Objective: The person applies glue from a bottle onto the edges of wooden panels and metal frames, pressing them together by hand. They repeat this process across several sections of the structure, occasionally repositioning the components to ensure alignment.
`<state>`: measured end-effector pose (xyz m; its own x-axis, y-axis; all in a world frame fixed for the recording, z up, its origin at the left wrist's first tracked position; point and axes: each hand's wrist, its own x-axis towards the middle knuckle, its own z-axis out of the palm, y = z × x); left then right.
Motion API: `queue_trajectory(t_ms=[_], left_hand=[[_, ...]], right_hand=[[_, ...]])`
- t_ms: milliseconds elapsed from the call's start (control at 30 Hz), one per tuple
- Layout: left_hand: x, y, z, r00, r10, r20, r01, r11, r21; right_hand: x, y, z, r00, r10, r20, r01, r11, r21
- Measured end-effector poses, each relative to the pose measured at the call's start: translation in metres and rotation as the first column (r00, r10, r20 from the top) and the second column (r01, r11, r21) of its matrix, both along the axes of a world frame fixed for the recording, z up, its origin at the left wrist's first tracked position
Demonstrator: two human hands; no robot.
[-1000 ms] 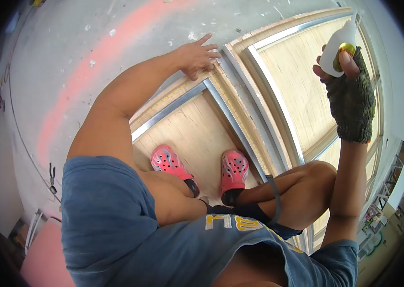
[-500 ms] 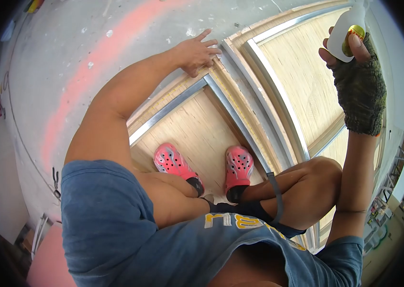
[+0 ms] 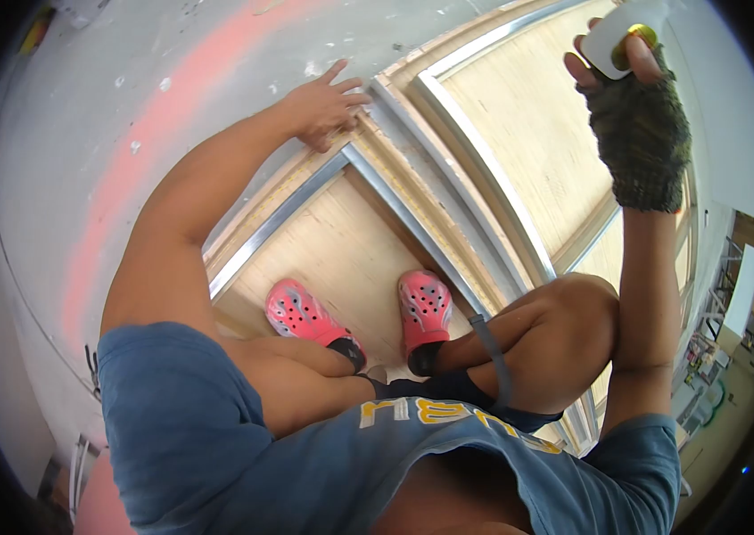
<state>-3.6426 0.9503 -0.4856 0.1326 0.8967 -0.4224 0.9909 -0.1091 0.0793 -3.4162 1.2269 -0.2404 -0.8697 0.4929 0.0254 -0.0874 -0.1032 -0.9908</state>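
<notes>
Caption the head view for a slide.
Left hand flat on the panel frame; gloved right hand grips a white bottle.

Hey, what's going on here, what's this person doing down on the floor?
A person squats in pink shoes on a wooden panel edged with metal strips. Their bare left hand lies flat, fingers spread, on the panel's corner. Their gloved right hand is raised over the next panel, gripping a white bottle.
</notes>
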Motion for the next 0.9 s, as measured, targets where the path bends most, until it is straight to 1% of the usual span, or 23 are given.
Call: queue_trajectory(t_ms=[67,167,233,300,333,367,433,467,500,533,567,600,633,667,700,733,833,900], left_hand=[[0.0,-0.002,-0.001,0.999,0.0,0.038,-0.002,0.998,0.056],[-0.002,-0.004,-0.004,0.998,0.005,0.061,-0.01,0.996,0.084],[-0.002,-0.007,-0.01,0.998,0.012,0.063,-0.017,0.996,0.091],[-0.006,-0.006,-0.007,0.998,0.021,0.058,-0.027,0.995,0.098],[-0.005,-0.006,-0.007,0.998,0.013,0.059,-0.019,0.995,0.095],[-0.004,-0.006,-0.007,0.998,0.005,0.064,-0.011,0.996,0.091],[-0.005,-0.005,-0.006,0.998,0.011,0.059,-0.016,0.997,0.077],[-0.006,-0.004,-0.005,0.999,0.005,0.054,-0.009,0.998,0.067],[-0.005,-0.004,-0.005,0.998,-0.002,0.056,-0.001,0.998,0.056],[-0.004,-0.003,-0.006,0.998,0.001,0.063,-0.004,0.999,0.051],[-0.004,-0.004,-0.008,0.998,-0.005,0.055,0.002,0.998,0.055],[-0.005,-0.004,-0.008,0.999,-0.011,0.042,0.009,0.998,0.06],[-0.006,-0.005,-0.008,0.999,-0.012,0.039,0.009,0.998,0.057],[-0.005,-0.004,-0.006,0.999,-0.009,0.048,0.007,0.998,0.056],[-0.005,-0.004,-0.005,0.998,-0.008,0.058,0.005,0.998,0.055],[-0.005,-0.002,-0.004,0.998,-0.008,0.061,0.004,0.999,0.052],[-0.003,-0.001,-0.002,1.0,-0.02,0.02,0.019,1.0,0.019],[-0.004,-0.003,-0.004,0.999,-0.019,0.038,0.017,0.998,0.062]], right_hand=[[0.0,0.0,-0.001,1.0,0.002,-0.017,-0.002,1.0,0.019],[-0.004,-0.004,-0.002,1.0,-0.024,0.009,0.024,1.0,0.014],[-0.011,-0.013,-0.003,0.996,-0.081,-0.024,0.079,0.996,-0.049],[-0.011,-0.008,-0.004,0.991,-0.132,0.015,0.133,0.989,-0.058],[-0.01,-0.007,-0.003,0.983,-0.185,0.016,0.186,0.979,-0.082],[-0.01,-0.005,-0.003,0.987,-0.162,-0.009,0.162,0.987,-0.004],[-0.007,0.01,-0.014,0.976,-0.218,-0.017,0.219,0.973,0.068],[-0.005,0.009,-0.007,0.979,-0.2,0.029,0.201,0.979,-0.022],[-0.004,0.007,-0.005,0.98,-0.197,0.034,0.198,0.98,-0.024],[-0.003,0.005,-0.006,0.976,-0.209,0.068,0.195,0.966,0.168],[-0.002,0.003,-0.005,0.969,-0.225,0.1,0.177,0.919,0.352],[0.002,0.005,0.0,0.932,-0.242,0.27,0.038,0.805,0.592],[0.002,0.004,0.0,0.933,-0.242,0.268,0.04,0.807,0.589],[0.003,0.004,-0.001,0.954,-0.244,0.175,0.164,0.912,0.375],[0.003,0.002,0.001,0.96,-0.267,0.084,0.256,0.958,0.128],[0.001,0.0,0.009,0.961,-0.261,0.096,0.258,0.965,0.041],[0.002,0.008,0.013,0.959,-0.277,0.063,0.277,0.961,0.015],[0.006,0.015,0.015,0.965,-0.255,0.069,0.255,0.967,-0.002]])
